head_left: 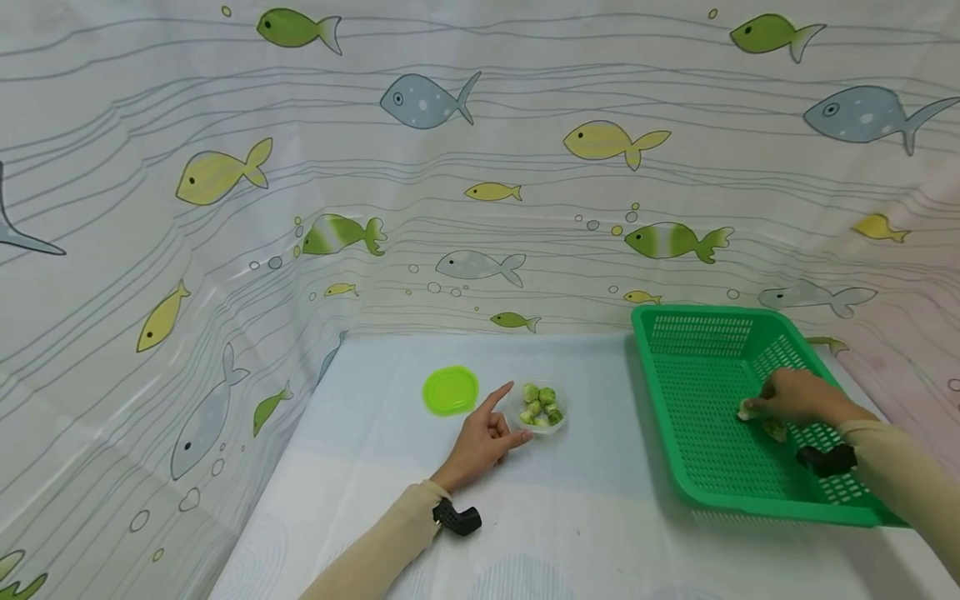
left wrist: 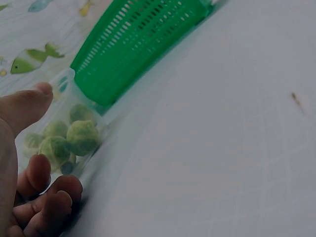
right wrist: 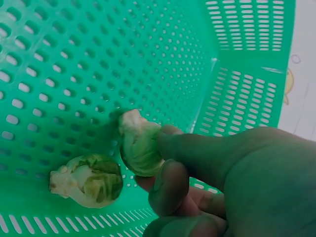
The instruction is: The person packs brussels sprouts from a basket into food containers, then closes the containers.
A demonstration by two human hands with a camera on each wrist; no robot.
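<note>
My right hand reaches down into the green basket. Its thumb and fingers pinch a Brussels sprout, pale cut stem outward, close over the basket floor. Beside it a second Brussels sprout lies on the perforated bottom. At the left, my left hand is at a small clear plastic container, index finger and thumb spread along its near left side, the other fingers loosely bent. Several Brussels sprouts sit inside the container.
A bright green lid lies flat on the white table cover, behind my left hand. The basket stands on the right side of the table. A fish-patterned sheet hangs around the back and sides.
</note>
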